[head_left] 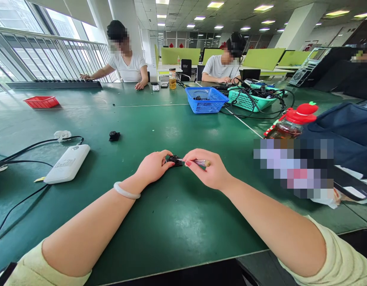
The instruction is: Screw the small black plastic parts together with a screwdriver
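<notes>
the left hand [152, 169] has its fingers clamped on the left end of a small black part [175, 160], which sits between the two hands, straight ahead of the person on the green table [183, 222]. gripping it by that end probably stops it turning and leaves its right side open to the slim tool [201, 162]. the right hand [209, 169] has its fingers closed around this tool much like a pencil, its tan end showing and the narrow end aimed left at the part; a low, nearly flat hold like this likely suits fine control. both forearms come in from the sides, so the person can look straight down between them at the part.

a separate black piece [114, 136] lies farther off to the left, out of the way of both arms. the white power bank [67, 164] is left of the left arm with a cable plugged in, perhaps put there so the wires stay off the working spot.

the left fingers cover some of the part, and its dark details run together, so i cannot name it. whether the tool's tip touches it, or whether the part rests flat or is slightly lifted, i cannot tell. pixel blocks mask a heap on the right, and the navy bag [344, 131] is cut off by the edge.
</notes>
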{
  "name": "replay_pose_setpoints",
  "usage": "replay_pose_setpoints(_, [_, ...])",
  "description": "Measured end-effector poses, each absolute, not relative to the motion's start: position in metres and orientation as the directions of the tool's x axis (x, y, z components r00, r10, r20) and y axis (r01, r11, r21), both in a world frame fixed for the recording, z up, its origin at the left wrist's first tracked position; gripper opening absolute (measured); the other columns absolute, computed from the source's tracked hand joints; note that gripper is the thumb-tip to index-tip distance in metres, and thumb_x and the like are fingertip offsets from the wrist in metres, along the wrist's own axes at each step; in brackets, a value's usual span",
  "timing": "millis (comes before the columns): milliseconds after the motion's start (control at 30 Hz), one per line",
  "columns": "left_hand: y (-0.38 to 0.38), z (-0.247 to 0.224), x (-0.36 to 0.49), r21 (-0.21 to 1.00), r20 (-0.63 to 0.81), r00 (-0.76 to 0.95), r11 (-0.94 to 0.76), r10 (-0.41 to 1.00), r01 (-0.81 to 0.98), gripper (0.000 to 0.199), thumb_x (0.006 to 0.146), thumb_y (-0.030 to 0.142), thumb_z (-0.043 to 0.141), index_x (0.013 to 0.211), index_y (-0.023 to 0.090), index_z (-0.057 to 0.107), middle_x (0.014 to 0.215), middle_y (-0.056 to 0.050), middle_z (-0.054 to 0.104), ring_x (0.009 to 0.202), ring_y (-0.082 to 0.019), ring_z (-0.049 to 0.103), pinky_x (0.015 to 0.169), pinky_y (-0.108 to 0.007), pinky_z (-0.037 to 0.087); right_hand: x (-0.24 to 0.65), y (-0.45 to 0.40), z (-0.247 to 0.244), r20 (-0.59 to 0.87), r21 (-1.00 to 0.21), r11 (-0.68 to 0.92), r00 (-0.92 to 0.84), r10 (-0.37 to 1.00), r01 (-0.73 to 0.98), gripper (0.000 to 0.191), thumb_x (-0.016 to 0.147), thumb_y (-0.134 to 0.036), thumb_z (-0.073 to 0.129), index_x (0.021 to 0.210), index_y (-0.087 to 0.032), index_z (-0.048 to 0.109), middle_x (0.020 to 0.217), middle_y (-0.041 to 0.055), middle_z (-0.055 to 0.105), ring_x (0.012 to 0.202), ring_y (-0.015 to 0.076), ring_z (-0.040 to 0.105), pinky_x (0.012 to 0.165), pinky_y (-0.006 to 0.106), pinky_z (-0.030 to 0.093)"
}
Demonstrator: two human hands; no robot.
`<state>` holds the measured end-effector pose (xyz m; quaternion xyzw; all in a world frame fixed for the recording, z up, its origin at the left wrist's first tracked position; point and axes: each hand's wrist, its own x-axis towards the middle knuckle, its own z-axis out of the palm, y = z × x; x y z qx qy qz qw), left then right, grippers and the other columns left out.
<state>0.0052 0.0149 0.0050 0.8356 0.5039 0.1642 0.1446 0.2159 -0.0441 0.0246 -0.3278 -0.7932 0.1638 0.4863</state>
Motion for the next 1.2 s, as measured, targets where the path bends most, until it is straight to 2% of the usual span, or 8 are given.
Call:
replay_pose_setpoints(167, [0.015, 0.004, 0.004, 0.415, 0.125, 0.44, -0.45, 0.889, 0.791, 0.027, 0.09, 0.042, 0.056, 0.109, 0.025, 0.065, 0.069, 0.001, 0.06, 0.073, -0.02, 0.059, 0.061, -0.029, 0.037, 0.216, -0.041, 0.018, 0.644, -0.571, 0.734, -0.354, 0.678, 0.367, 0.015, 0.092, -0.02, 0.055, 0.08, -0.022, 0.063, 0.085, 0.003, 0.071, 0.078, 0.0162, 0.066, 0.074, 0.031, 0.054])
replay_pose_setpoints(333, [0.015, 0.004, 0.003, 0.413, 0.121, 0.445, -0.452, 0.887, 0.79, 0.027, 0.09, 0.042, 0.056, 0.109, 0.024, 0.065, 0.068, 0.001, 0.06, 0.072, -0.02, 0.059, 0.061, -0.029, 0.037, 0.216, -0.043, 0.018, 0.65, -0.465, 0.793, -0.456, 0.608, 0.394, 0.014, 0.093, -0.019, 0.052, 0.083, -0.021, 0.061, 0.086, 0.005, 0.07, 0.079, 0.0167, 0.066, 0.074, 0.031, 0.054])
replay_pose_setpoints(533, [0.015, 0.005, 0.004, 0.427, 0.113, 0.448, -0.45, 0.887, 0.784, 0.027, 0.09, 0.04, 0.054, 0.109, 0.023, 0.064, 0.065, 0.002, 0.058, 0.067, -0.019, 0.058, 0.058, -0.029, 0.035, 0.205, -0.046, 0.013, 0.469, -0.005, 0.914, -0.806, 0.361, 0.406, 0.017, 0.092, -0.022, 0.053, 0.079, -0.018, 0.064, 0.082, 0.0067, 0.069, 0.072, 0.0176, 0.06, 0.069, 0.032, 0.05])
replay_pose_setpoints(633, [0.016, 0.004, 0.004, 0.425, 0.114, 0.446, -0.45, 0.888, 0.786, 0.026, 0.091, 0.039, 0.053, 0.109, 0.023, 0.063, 0.063, 0.003, 0.058, 0.065, -0.019, 0.058, 0.057, -0.029, 0.034, 0.199, -0.046, 0.008, 0.369, 0.084, 0.92, -0.87, 0.327, 0.382, 0.017, 0.091, -0.025, 0.057, 0.079, -0.017, 0.066, 0.079, 0.0059, 0.069, 0.069, 0.0178, 0.058, 0.07, 0.034, 0.049])
replay_pose_setpoints(733, [0.016, 0.004, 0.004, 0.423, 0.116, 0.444, -0.449, 0.889, 0.787, 0.026, 0.09, 0.039, 0.054, 0.108, 0.023, 0.063, 0.063, 0.003, 0.058, 0.065, -0.019, 0.058, 0.058, -0.029, 0.034, 0.2, -0.045, 0.008, 0.461, -0.052, 0.919, -0.807, 0.37, 0.391, 0.018, 0.092, -0.024, 0.054, 0.08, -0.018, 0.066, 0.082, 0.0065, 0.07, 0.073, 0.0178, 0.061, 0.072, 0.033, 0.051])
replay_pose_setpoints(833, [0.016, 0.004, 0.004, 0.426, 0.114, 0.453, -0.455, 0.884, 0.782, 0.026, 0.09, 0.039, 0.054, 0.108, 0.023, 0.063, 0.065, 0.003, 0.059, 0.066, -0.019, 0.058, 0.059, -0.028, 0.035, 0.206, -0.043, 0.012, 0.623, -0.373, 0.838, -0.562, 0.544, 0.397, 0.018, 0.094, -0.024, 0.051, 0.083, -0.02, 0.065, 0.087, 0.0057, 0.072, 0.08, 0.0171, 0.065, 0.077, 0.031, 0.053])
replay_pose_setpoints(967, [0.015, 0.005, 0.004, 0.426, 0.105, 0.446, -0.446, 0.889, 0.787, 0.027, 0.089, 0.044, 0.056, 0.106, 0.023, 0.063, 0.064, 0.003, 0.057, 0.065, -0.019, 0.057, 0.057, -0.028, 0.034, 0.213, -0.04, 0.016, 0.536, -0.735, 0.591, -0.249, 0.807, 0.332, 0.023, 0.095, -0.034, 0.052, 0.083, -0.022, 0.067, 0.079, 0.0024, 0.071, 0.076, 0.0163, 0.067, 0.073, 0.031, 0.054])
replay_pose_setpoints(1200, [0.014, 0.006, 0.006, 0.403, 0.121, 0.428, -0.438, 0.896, 0.804, 0.027, 0.087, 0.047, 0.058, 0.098, 0.022, 0.059, 0.063, 0.003, 0.053, 0.063, -0.019, 0.054, 0.054, -0.028, 0.033, 0.213, -0.035, 0.015, 0.377, -0.917, 0.385, -0.085, 0.922, 0.109, 0.042, 0.086, -0.06, 0.06, 0.079, -0.02, 0.066, 0.077, 0.004, 0.07, 0.072, 0.0166, 0.067, 0.074, 0.033, 0.058])
